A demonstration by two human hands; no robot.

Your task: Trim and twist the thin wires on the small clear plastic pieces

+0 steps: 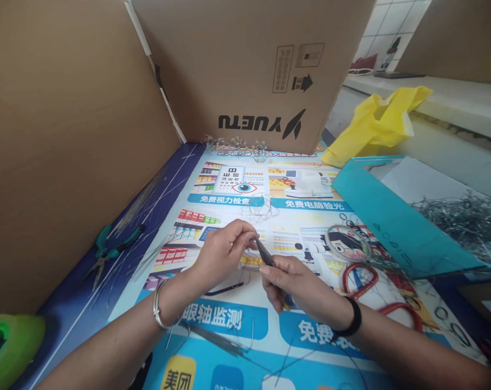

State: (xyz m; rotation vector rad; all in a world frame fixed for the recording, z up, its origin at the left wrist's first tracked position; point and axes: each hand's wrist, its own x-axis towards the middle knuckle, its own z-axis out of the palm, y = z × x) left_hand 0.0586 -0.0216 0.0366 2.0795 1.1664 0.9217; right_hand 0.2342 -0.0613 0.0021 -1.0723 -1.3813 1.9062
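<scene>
Near the middle of the table, my left hand [229, 246] is closed in a pinch at the tip of a pair of pliers. What sits between its fingertips is too small to make out. My right hand [288, 279] is wrapped around the pliers [264, 252], whose dark narrow jaws point up and left to the left fingertips. Beyond the hands lies a loose tangle of thin wire [259, 208]. A bundle of straight wires [217, 338] rests on the printed sheet [245, 374] nearer to me, below both wrists.
Teal-handled pliers [105, 249] and long wires [140, 203] lie left. To the right are red-handled scissors [360, 279], a round clear dish [347, 244] and a teal box [392, 233] with wire scraps. Cardboard walls [245, 70], a yellow bag [371, 127] and a green roll [26, 338] surround the area.
</scene>
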